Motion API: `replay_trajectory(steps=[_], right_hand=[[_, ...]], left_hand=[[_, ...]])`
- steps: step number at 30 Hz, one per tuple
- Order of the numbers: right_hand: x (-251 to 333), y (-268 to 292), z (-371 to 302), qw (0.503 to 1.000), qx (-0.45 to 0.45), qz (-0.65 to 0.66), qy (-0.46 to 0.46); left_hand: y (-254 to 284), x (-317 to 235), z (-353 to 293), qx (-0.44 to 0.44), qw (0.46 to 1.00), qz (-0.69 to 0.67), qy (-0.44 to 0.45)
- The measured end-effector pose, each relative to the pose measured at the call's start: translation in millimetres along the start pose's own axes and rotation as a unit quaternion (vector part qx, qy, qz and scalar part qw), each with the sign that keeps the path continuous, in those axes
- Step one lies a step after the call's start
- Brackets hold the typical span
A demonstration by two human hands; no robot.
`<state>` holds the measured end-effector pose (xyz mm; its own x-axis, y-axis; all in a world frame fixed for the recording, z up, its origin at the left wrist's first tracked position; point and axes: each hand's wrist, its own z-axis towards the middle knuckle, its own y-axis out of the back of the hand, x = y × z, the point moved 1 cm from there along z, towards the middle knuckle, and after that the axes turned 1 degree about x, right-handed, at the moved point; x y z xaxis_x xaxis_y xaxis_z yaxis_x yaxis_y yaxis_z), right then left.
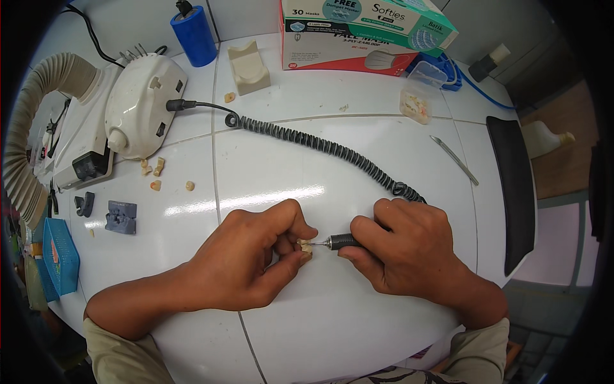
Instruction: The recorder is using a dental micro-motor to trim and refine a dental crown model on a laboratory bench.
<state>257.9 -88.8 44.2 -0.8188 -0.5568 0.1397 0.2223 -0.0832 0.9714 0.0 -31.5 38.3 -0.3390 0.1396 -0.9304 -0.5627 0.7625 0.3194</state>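
Observation:
In the middle of the white table, my left hand (259, 256) pinches a small cream-coloured tooth-like piece (307, 248) between thumb and fingertips. My right hand (409, 249) is closed round a black rotary handpiece (342, 241). Its thin metal bur points left and meets the piece, or comes very close to it; contact is too small to make out. A coiled black cord (320, 146) runs from behind my right hand back to a white control unit (141, 105). Much of the small piece is hidden by my left fingers.
Several small cream pieces (158, 168) and grey dental models (121, 217) lie at left, near a blue basket (62, 256) and ribbed hose (25, 128). Behind are a beige stand (249, 67), blue cylinder (194, 37) and mask boxes (348, 54). A metal tool (454, 160) lies right.

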Motion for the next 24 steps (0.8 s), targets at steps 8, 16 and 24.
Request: replay_trajectory(steps=[8, 16, 24], right_hand=[[0.1, 0.1, 0.0, 1.0, 0.005, -0.002, -0.002], [-0.9, 1.6, -1.7, 1.0, 0.012, -0.002, -0.006], [-2.6, -0.5, -2.6, 1.0, 0.0, 0.002, -0.004]], left_hand=[[0.2, -2.8, 0.3, 0.002, 1.0, 0.006, 0.005], [0.2, -2.7, -0.9, -0.005, 1.0, 0.005, 0.008], [0.2, -2.4, -0.8, -0.005, 1.0, 0.005, 0.01]])
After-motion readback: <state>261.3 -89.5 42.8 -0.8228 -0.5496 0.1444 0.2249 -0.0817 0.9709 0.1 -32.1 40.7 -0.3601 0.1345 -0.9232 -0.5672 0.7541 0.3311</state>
